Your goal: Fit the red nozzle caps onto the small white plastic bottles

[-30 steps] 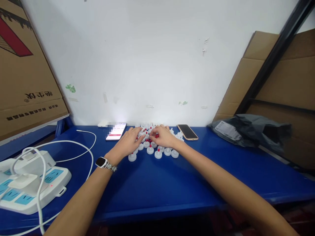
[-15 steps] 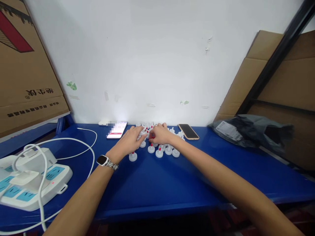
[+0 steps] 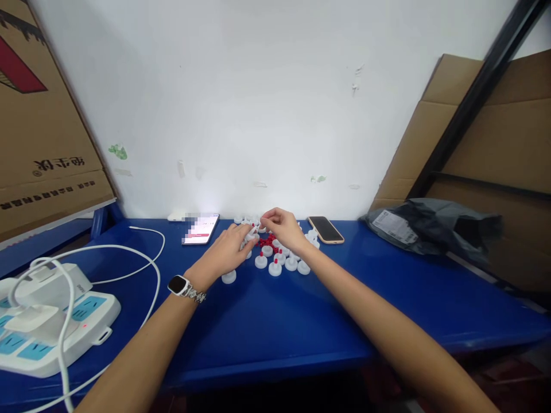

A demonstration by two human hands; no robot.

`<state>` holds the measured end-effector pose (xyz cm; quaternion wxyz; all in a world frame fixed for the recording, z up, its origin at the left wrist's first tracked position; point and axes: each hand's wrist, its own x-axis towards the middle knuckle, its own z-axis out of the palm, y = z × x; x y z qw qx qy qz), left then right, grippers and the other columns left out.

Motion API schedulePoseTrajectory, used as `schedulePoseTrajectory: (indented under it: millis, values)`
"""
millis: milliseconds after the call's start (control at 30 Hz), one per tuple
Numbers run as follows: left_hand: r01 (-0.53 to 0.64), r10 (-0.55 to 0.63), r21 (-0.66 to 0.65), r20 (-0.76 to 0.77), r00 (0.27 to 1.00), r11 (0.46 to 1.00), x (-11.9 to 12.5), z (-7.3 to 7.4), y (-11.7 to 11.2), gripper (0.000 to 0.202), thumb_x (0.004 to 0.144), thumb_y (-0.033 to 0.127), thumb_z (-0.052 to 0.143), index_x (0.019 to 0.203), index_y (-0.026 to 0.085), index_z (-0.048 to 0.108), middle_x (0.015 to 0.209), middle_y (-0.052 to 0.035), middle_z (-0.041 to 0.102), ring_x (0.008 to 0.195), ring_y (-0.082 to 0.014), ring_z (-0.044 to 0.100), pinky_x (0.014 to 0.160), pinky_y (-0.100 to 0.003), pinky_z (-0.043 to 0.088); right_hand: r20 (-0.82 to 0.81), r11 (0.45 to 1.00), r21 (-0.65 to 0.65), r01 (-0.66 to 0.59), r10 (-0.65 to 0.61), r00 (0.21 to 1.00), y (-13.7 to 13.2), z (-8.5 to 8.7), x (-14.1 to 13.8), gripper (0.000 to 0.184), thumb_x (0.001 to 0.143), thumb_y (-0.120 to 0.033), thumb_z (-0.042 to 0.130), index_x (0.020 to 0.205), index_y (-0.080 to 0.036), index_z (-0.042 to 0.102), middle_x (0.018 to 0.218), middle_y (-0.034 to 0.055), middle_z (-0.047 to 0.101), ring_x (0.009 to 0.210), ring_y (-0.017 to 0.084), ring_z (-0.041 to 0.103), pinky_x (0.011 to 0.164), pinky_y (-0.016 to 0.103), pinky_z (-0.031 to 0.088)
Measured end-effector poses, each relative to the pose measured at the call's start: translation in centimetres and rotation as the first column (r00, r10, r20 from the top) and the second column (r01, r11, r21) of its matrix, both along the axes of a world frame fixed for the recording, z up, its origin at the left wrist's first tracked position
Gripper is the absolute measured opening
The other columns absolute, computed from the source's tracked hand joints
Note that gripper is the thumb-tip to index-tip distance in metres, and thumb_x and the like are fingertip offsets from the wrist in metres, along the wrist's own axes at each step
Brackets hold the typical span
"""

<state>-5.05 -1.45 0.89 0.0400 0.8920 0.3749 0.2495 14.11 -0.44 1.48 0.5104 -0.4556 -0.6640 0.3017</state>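
Observation:
My left hand [image 3: 230,248] is closed on a white nozzle cap [image 3: 253,233], tilted with its spout toward my right hand. My right hand [image 3: 284,228] is pinched just beside that spout, and whatever its fingertips hold is too small to make out. Below the fingers lies a heap of small red tips [image 3: 269,242]. Around the heap stand several white nozzle caps with round bases, some topped with a red tip, such as this nozzle cap [image 3: 275,268]. Another white cap [image 3: 229,277] is partly covered by my left hand.
On the blue table [image 3: 275,321] a lit phone [image 3: 201,229] lies left of the caps, and a dark phone [image 3: 326,229] lies right. A power strip [image 3: 86,327] with white cables fills the left side. A grey plastic bag [image 3: 434,229] rests at right, near cardboard [image 3: 434,115].
My right hand has lifted from the red tips and moved up to the nozzle cap in my left hand, uncovering the red heap. My left hand keeps its hold. The view has shifted slightly.

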Motion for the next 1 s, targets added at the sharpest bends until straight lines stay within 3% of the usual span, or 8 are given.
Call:
schedulePoseTrajectory:
  millis: [133,233,400,667,1000]
  values:
    - [-0.003,0.003,-0.007,-0.028,1.0,1.0,0.6,0.0,-0.6,0.034,0.1,0.045,0.035,0.11,0.02,0.055,0.103,-0.009,0.063,0.097,-0.0277,0.054,0.08,-0.041,0.043,-0.207,0.999,0.023,0.023,-0.018,0.978,-1.2,-0.9,-0.9,0.024,0.079,-0.039,0.065,0.089,-0.017,0.067,0.074,0.0032,0.071,0.07,0.016,0.065,0.068,0.028,0.05]
    - [-0.016,0.016,0.001,-0.058,0.998,1.0,1.0,0.0,-0.8,0.034,0.1,0.045,0.034,0.105,0.019,0.054,0.101,-0.0093,0.063,0.095,-0.0276,0.054,0.079,-0.041,0.042,-0.214,0.993,0.071,0.095,-0.077,0.974,-1.7,-1.1,-1.6,0.02,0.078,-0.037,0.067,0.079,-0.017,0.067,0.075,0.003,0.07,0.07,0.016,0.064,0.069,0.028,0.05]
    - [-0.019,0.02,0.012,-0.07,0.997,1.0,1.3,0.0,-1.1,0.034,0.101,0.044,0.032,0.106,0.018,0.053,0.101,-0.0095,0.063,0.095,-0.0276,0.054,0.078,-0.04,0.041,-0.213,0.979,0.122,0.166,-0.138,0.967,-2.5,-1.0,-2.0,0.018,0.08,-0.036,0.065,0.077,-0.018,0.065,0.072,0.0006,0.067,0.07,0.015,0.061,0.069,0.027,0.048]
    - [-0.029,0.032,0.04,-0.085,0.996,0.999,1.7,0.3,-1.5,0.031,0.101,0.04,0.032,0.101,0.017,0.052,0.099,-0.0104,0.062,0.093,-0.028,0.055,0.074,-0.04,0.042,-0.384,0.974,0.073,0.215,-0.172,0.907,-2.3,-1.4,-3.2,0.023,0.076,-0.04,0.068,0.076,-0.018,0.063,0.068,-0.0004,0.063,0.063,0.014,0.057,0.056,0.025,0.044]
    - [-0.044,0.05,0.085,-0.06,0.997,0.995,1.9,0.2,-1.7,0.025,0.101,0.034,0.032,0.097,0.018,0.05,0.097,-0.0101,0.06,0.092,-0.0272,0.054,0.074,-0.04,0.043,-0.218,0.953,0.156,0.26,-0.223,0.95,-3.0,-1.9,-3.1,0.022,0.084,-0.041,0.06,0.08,-0.02,0.058,0.078,0.0004,0.062,0.07,0.014,0.056,0.061,0.025,0.045]
